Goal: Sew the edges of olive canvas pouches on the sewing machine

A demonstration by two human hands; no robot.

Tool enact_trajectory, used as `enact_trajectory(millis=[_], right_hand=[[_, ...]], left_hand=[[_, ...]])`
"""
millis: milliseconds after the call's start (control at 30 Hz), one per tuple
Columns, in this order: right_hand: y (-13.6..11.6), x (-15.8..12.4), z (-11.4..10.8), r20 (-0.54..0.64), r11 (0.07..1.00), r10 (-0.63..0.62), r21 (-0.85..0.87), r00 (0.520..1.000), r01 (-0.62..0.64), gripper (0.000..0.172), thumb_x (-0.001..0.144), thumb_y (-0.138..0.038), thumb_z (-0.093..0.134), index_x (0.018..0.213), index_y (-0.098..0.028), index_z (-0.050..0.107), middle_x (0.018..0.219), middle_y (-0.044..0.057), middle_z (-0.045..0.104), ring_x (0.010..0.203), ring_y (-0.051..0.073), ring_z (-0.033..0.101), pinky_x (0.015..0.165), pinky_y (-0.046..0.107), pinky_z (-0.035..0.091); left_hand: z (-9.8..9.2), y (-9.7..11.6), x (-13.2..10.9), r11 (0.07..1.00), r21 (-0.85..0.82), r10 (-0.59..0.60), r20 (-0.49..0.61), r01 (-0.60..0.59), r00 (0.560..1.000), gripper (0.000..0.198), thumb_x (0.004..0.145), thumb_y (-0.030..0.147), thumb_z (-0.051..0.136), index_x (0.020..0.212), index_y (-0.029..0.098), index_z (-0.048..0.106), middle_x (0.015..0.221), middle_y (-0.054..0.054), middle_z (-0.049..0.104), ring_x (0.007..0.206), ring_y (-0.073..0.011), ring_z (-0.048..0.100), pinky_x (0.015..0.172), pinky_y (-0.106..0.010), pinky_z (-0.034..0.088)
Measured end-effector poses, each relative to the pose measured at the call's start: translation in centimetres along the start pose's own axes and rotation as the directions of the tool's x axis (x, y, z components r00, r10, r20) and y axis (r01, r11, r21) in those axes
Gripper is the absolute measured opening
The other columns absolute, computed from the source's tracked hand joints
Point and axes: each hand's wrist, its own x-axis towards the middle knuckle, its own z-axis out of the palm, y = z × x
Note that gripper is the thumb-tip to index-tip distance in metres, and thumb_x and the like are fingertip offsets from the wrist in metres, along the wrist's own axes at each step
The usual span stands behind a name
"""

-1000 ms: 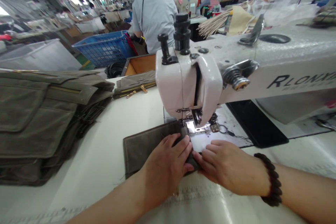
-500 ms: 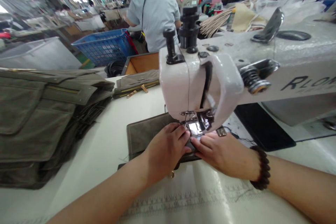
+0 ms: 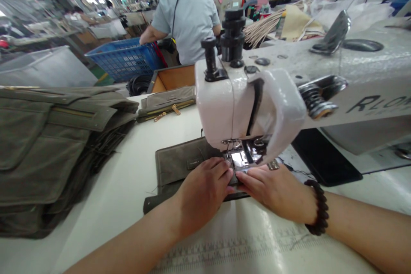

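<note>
An olive-grey fabric panel (image 3: 175, 165) with a small stitched label (image 3: 194, 162) lies under the head of a white sewing machine (image 3: 215, 111). My left hand (image 3: 205, 186) rests on its near part, fingers bent and pinching the fabric just left of the presser foot. My right hand (image 3: 272, 190), with a dark bead bracelet (image 3: 317, 207) at the wrist, grips the panel's right edge close by. The two hands' fingertips nearly meet before the shiny needle plate (image 3: 239, 158). The machine head and my fingers hide part of the fabric. A dark rolled edge (image 3: 152, 202) sticks out left of my left forearm.
On the left is a stack of olive fabric pieces (image 3: 64, 150). Behind the panel lies a zippered piece (image 3: 170, 100) with gold pulls. A black phone (image 3: 326, 158) lies right of my hands. Farther off are a blue basket (image 3: 122, 58) and a co-worker (image 3: 192, 21).
My left hand has shifted slightly down, and the label on the panel now shows. The gold pull below that hand is out of sight. The co-worker's arm now reaches over the blue basket.
</note>
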Motion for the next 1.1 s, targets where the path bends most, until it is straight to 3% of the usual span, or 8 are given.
enact_trajectory(millis=[267, 467, 633, 800, 967, 1100], right_hand=[[0.09, 0.28, -0.15, -0.05, 0.998, 0.006, -0.061, 0.999, -0.01, 0.016, 0.075, -0.013, 0.05, 0.091, -0.014, 0.055, 0.067, -0.001, 0.058, 0.056, 0.015, 0.048, 0.052, 0.03, 0.02], [0.25, 0.23, 0.08, -0.079, 0.996, 0.069, -0.046, 0.994, -0.073, 0.007, 0.08, -0.019, 0.05, 0.083, -0.018, 0.056, 0.068, -0.001, 0.06, 0.057, 0.014, 0.049, 0.052, 0.029, 0.022], [0.48, 0.41, -0.18, -0.135, 0.992, 0.082, -0.085, 0.987, -0.094, 0.016, 0.085, -0.025, 0.044, 0.078, -0.017, 0.056, 0.059, 0.001, 0.056, 0.052, 0.015, 0.048, 0.048, 0.028, 0.023], [0.64, 0.49, -0.49, -0.213, 0.985, 0.134, -0.083, 0.968, -0.154, 0.025, 0.087, -0.033, 0.039, 0.087, -0.014, 0.054, 0.064, 0.005, 0.056, 0.053, 0.015, 0.049, 0.049, 0.026, 0.03], [0.69, 0.53, -0.52, -0.192, 0.985, 0.16, -0.036, 0.968, -0.17, 0.029, 0.089, -0.032, 0.034, 0.081, -0.012, 0.053, 0.056, 0.004, 0.053, 0.05, 0.015, 0.049, 0.047, 0.025, 0.029], [0.76, 0.54, -0.42, -0.159, 0.984, 0.179, 0.008, 0.971, -0.18, 0.025, 0.087, -0.03, 0.037, 0.078, -0.013, 0.053, 0.055, 0.003, 0.053, 0.05, 0.014, 0.049, 0.047, 0.025, 0.028]], left_hand=[[-0.42, -0.22, 0.48, 0.998, 0.055, -0.015, 0.006, 0.015, 1.0, 0.017, 0.077, 0.026, 0.058, 0.086, 0.012, 0.057, 0.086, -0.005, 0.06, 0.084, -0.0174, 0.052, 0.079, -0.028, 0.044], [-0.84, -0.26, 0.72, 0.997, 0.076, -0.031, 0.0, 0.03, 1.0, 0.029, 0.07, 0.033, 0.065, 0.088, 0.011, 0.059, 0.085, -0.004, 0.06, 0.081, -0.017, 0.051, 0.077, -0.027, 0.045], [-0.74, -0.32, 0.83, 0.993, 0.113, -0.025, 0.016, 0.023, 1.0, 0.026, 0.072, 0.03, 0.064, 0.088, 0.01, 0.06, 0.085, -0.005, 0.061, 0.081, -0.0169, 0.052, 0.076, -0.026, 0.045], [-0.59, -0.37, 0.62, 0.996, 0.079, -0.044, 0.035, 0.041, 0.998, 0.02, 0.077, 0.025, 0.057, 0.09, 0.01, 0.059, 0.086, -0.006, 0.061, 0.081, -0.017, 0.054, 0.074, -0.026, 0.047], [-0.11, -0.7, 0.13, 0.999, -0.031, -0.041, -0.072, 0.039, 0.997, 0.019, 0.082, 0.021, 0.046, 0.089, 0.008, 0.059, 0.084, -0.008, 0.063, 0.081, -0.0168, 0.057, 0.076, -0.027, 0.048], [-0.14, -0.75, 0.22, 1.0, -0.028, -0.002, -0.119, -0.001, 0.993, 0.021, 0.085, 0.016, 0.041, 0.083, 0.008, 0.06, 0.079, -0.007, 0.063, 0.079, -0.0165, 0.058, 0.077, -0.028, 0.048]])
